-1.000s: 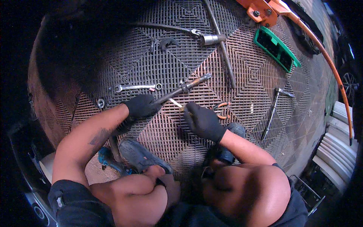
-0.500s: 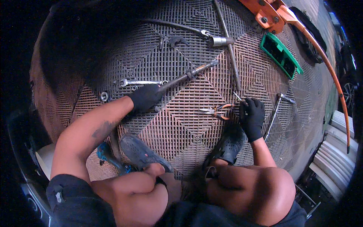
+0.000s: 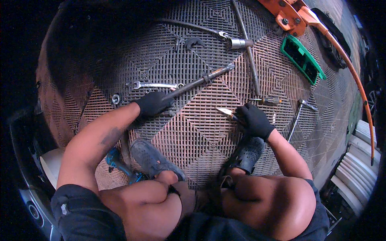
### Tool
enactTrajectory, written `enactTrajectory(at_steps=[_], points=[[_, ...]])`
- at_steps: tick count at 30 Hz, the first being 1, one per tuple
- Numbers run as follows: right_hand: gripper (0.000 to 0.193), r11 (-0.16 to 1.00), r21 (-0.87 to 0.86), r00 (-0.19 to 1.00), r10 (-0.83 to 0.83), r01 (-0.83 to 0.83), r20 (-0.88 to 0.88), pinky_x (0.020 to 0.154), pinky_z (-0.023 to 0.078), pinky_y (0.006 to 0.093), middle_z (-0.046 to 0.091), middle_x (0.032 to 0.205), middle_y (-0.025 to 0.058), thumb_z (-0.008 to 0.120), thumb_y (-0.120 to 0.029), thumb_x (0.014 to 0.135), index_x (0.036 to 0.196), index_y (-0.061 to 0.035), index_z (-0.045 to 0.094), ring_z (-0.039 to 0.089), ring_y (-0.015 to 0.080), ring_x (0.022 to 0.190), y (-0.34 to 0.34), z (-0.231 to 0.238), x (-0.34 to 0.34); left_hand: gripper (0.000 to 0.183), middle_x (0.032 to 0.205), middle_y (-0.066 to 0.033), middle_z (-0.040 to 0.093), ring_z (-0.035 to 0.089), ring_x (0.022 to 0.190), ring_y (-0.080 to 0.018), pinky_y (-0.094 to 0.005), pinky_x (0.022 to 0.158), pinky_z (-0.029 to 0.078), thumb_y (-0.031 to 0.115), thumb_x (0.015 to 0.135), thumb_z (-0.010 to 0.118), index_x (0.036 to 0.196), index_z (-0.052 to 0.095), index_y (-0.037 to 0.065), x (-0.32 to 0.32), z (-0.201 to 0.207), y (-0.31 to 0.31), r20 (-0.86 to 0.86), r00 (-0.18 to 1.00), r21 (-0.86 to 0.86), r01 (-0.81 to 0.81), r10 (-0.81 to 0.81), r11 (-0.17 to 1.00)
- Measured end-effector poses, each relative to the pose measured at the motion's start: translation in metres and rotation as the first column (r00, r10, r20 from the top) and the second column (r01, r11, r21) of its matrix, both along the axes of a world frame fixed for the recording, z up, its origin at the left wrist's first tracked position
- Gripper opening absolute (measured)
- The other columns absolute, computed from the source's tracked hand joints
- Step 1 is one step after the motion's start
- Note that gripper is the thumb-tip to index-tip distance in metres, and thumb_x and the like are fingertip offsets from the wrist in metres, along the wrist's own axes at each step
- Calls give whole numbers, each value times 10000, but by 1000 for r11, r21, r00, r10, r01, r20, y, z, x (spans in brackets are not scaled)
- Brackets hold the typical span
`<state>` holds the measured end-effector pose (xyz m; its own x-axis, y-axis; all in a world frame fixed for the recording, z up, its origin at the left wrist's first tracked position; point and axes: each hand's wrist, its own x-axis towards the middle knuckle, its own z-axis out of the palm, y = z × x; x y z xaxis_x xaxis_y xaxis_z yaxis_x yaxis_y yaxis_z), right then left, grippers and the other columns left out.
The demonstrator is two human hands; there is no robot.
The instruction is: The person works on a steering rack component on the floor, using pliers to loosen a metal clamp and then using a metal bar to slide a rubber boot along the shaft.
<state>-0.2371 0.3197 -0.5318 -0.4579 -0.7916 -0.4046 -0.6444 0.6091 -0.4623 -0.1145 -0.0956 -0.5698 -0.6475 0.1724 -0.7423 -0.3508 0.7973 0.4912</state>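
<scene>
Since the earlier frame, the right hand (image 3: 255, 120) has lifted pliers (image 3: 226, 112) off the floor mat (image 3: 201, 132), fingers closed around them. Left hand (image 3: 152, 103) grips the long ratchet handle (image 3: 199, 80) mid-mat. Tool-picking step; the next move calls for bringing them together.

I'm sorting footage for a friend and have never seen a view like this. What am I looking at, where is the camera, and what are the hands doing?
There is no machine here: a person squats on a grid-patterned floor, and a wide camera on their head looks straight down, which bends the edges. Both hands wear black gloves. The left hand grips the end of a long dark metal bar. The right hand holds pliers with the tip pointing left. Around them lie a shiny wrench, a screwdriver, a small hammer, a green tray and an orange tool. The person's knees and dark shoes fill the bottom.
</scene>
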Motion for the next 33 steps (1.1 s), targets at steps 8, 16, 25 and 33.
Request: enactTrajectory(at_steps=[8,16,25,33], points=[[635,852,-461,968,-205,248,142,776,556,469,668,1088,235,652,-172,904,1475,-17,422,668,406,913,-68,81,41,531,986,-279,698,679,924,-444,-543,842,521,463,1040,387,1040,691,27,-10,28,27,-58,997,-117,51,-58,992],[553,914,-220,935,-355,341,-25,770,541,488,625,1116,254,568,-141,981,1497,-38,398,645,425,930,-66,45,1,480,921,-278,688,677,893,-446,-540,771,510,426,1032,446,1009,673,4,-27,55,48,-328,932,-104,123,-151,987],[473,770,-524,831,-522,363,-193,723,552,463,636,1089,214,652,-184,942,1384,-108,501,667,405,881,-64,45,7,233,881,-228,682,677,810,-419,-525,708,537,180,953,547,1141,637,76,-32,90,65,-465,831,-145,270,-307,952],[358,682,-562,859,-501,469,109,675,538,462,673,1012,218,620,-198,974,1297,-56,557,681,389,842,-75,49,36,374,856,-247,666,667,791,-437,-526,706,518,359,1037,484,1047,652,25,-26,86,53,-517,822,-78,234,-240,969]])
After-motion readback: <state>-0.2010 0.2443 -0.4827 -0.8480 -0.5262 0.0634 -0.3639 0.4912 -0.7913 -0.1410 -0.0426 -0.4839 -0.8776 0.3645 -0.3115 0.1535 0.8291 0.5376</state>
